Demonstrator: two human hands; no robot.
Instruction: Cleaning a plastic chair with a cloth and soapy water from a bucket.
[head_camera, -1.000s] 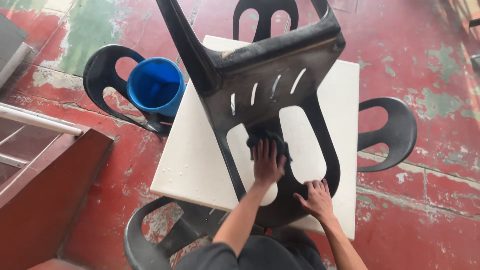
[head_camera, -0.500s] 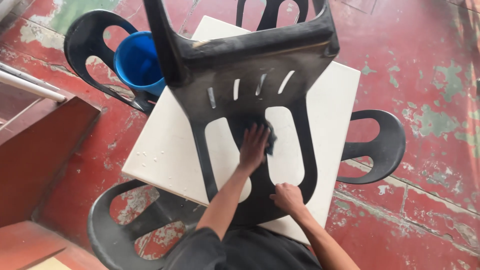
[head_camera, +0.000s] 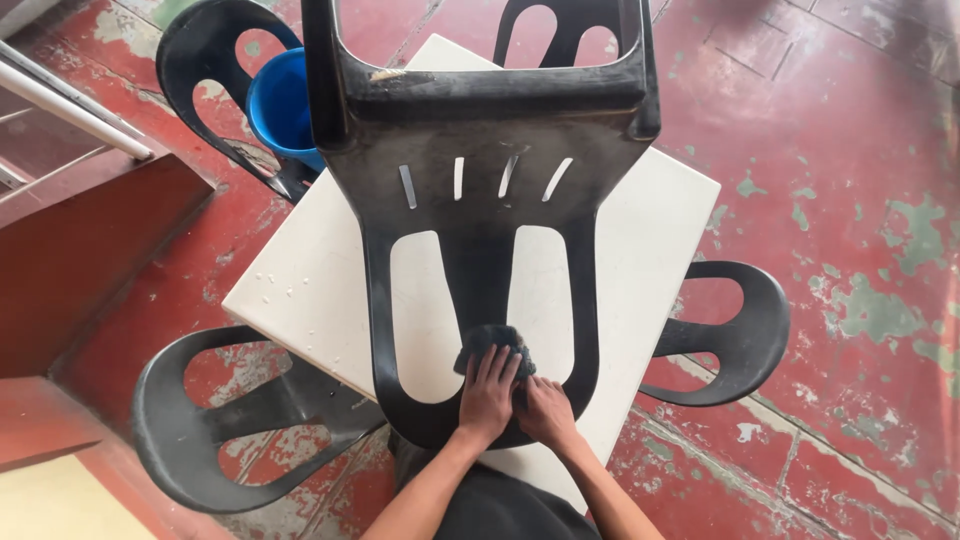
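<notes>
- A big black plastic chair lies upside down on the white square bench, so its back faces up and is easy to reach.
- The left hand lies flat on a dark crumpled cloth, pressing it against the middle bar of the chair's back.
- The right hand sits just beside it, touching the chair, likely to keep it steady.
- A blue plastic bucket rests on another black chair close by.
- More black chairs stand around the bench on the red floor.

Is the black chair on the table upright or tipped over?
Tipped: the black chair lies on the white table, backrest toward the person, legs pointing away.
</notes>
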